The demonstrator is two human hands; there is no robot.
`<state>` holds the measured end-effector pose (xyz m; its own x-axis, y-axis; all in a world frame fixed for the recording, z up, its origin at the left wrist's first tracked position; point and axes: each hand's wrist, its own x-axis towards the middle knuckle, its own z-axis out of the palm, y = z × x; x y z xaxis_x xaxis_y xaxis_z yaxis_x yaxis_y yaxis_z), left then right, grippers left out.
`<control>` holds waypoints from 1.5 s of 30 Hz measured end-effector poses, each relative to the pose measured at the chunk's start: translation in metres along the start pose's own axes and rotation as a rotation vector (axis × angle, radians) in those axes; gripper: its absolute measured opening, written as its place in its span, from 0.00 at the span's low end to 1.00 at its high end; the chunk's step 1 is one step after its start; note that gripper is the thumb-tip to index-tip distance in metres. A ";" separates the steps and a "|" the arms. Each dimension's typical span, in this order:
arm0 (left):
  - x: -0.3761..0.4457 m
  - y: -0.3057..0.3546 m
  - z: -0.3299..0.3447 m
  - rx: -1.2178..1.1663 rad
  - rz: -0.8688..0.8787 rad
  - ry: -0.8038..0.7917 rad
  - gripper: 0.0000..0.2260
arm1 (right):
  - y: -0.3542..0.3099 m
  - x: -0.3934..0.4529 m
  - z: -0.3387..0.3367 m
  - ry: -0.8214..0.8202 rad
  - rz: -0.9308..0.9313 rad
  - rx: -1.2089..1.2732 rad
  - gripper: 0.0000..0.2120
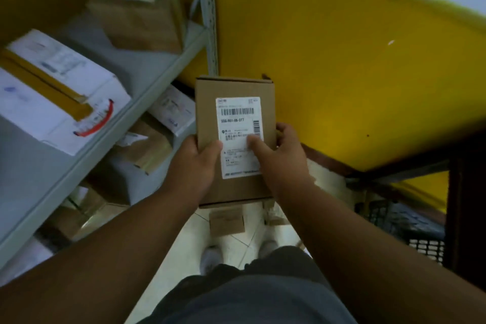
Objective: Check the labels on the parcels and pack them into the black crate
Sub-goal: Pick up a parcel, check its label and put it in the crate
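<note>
A flat brown cardboard parcel (234,87) is held up in front of me, face up, with a white shipping label (238,123) and barcodes on top. My left hand (194,163) grips its left edge, thumb on the top face. My right hand (281,155) grips its right edge, thumb resting on the label. The black crate (394,221) stands on the floor at the lower right, partly hidden behind my right forearm and a dark post; its inside is too blurred to read.
A grey metal shelf rack (147,92) fills the left, carrying a white taped box (60,87), a brown box (136,18) and more parcels on lower shelves. A small brown parcel (227,221) lies on the tiled floor by my feet. A yellow wall (342,73) rises ahead.
</note>
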<state>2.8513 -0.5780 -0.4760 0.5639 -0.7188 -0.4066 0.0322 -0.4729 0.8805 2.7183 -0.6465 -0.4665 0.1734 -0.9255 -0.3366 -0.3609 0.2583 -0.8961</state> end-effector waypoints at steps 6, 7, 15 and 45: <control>-0.049 0.025 -0.028 -0.133 0.075 0.142 0.12 | -0.046 -0.034 -0.006 -0.138 -0.228 0.007 0.20; -0.058 0.028 -0.028 -0.148 0.098 0.170 0.11 | -0.051 -0.038 -0.009 -0.159 -0.272 -0.012 0.20; -0.157 -0.001 -0.011 -0.223 0.044 0.520 0.18 | -0.041 -0.079 -0.021 -0.433 -0.457 -0.126 0.19; -0.851 -0.298 -0.082 -0.536 -0.431 1.623 0.30 | 0.190 -0.768 0.036 -1.681 -0.806 -0.258 0.19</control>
<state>2.4294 0.2163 -0.3727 0.6089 0.7445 -0.2738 0.4414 -0.0312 0.8968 2.5493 0.1231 -0.3882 0.8899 0.4536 0.0486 0.1713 -0.2335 -0.9572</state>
